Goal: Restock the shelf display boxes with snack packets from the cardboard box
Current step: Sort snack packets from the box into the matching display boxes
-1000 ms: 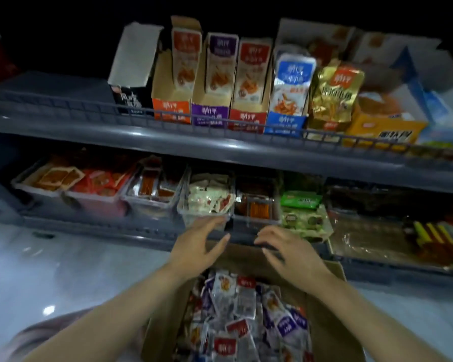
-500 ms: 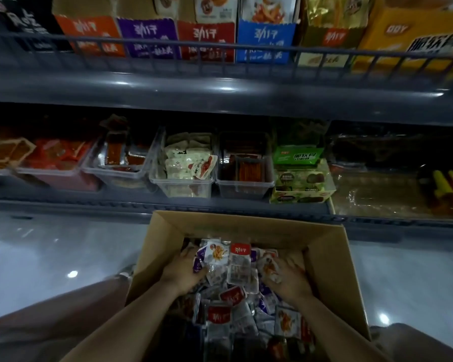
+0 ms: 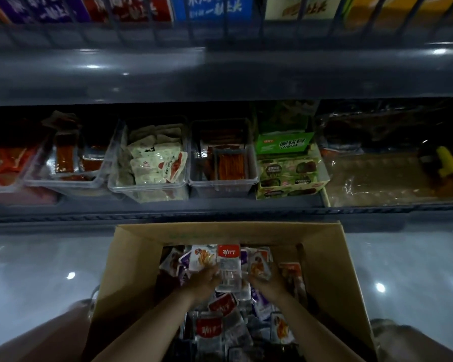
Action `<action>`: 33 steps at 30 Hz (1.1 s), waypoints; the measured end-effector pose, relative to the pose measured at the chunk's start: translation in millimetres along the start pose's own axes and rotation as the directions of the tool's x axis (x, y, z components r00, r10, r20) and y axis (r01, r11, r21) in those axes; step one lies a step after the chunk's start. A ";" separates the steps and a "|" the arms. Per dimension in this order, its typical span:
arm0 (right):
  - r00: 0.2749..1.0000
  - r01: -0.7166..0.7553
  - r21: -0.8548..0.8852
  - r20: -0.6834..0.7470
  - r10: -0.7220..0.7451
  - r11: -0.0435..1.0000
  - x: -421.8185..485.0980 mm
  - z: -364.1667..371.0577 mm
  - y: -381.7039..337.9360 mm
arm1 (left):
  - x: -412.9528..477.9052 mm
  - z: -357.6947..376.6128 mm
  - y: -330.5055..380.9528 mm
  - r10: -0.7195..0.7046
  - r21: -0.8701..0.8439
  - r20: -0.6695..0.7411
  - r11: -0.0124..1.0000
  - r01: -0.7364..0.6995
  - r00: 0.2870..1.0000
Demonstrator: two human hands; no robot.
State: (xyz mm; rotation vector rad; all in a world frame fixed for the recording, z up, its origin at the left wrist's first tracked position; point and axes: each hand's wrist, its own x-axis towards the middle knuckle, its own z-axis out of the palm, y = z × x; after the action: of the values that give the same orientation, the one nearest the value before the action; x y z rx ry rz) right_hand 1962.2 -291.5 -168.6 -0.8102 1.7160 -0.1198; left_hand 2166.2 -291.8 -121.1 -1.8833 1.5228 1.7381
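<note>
My left hand's fingers are curled against the left edge of a red-topped packet, with a white packet printed with orange strips lying over the knuckles; the fingertips are buried under the wrappers, so I cannot tell how far they close; my right hand's fingers curl up round an orange-printed packet, and they too are half hidden by it; the left hand and right hand sit close together, with the red-topped packet between them, both wrists angled in from the near side; all of this is down inside the cardboard box, which stands open on the glossy floor between my knees, and the loose snack packets fill it in a jumbled heap of red, purple and clear wrappers; just beyond the box's far wall runs the lower shelf edge, carrying a clear bin of pale packets, a clear bin of reddish sticks beside it and a green display box to the right of that; above, at the top of the head view, the bottoms of the upper shelf's display boxes show behind a wire rail, blurred.
</note>
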 end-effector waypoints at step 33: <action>0.833 0.546 0.370 -0.141 -0.535 0.752 -259.8 -72.7 -156.5 | -220.4 -45.8 145.6 0.482 -0.439 -0.423 0.632 -0.639 0.767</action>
State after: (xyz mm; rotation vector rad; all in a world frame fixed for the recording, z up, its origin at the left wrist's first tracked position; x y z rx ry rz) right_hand 1989.8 -285.5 142.0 -0.9748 1.3608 -0.8582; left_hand 2131.9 -270.9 144.0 -2.1023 2.0559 2.5384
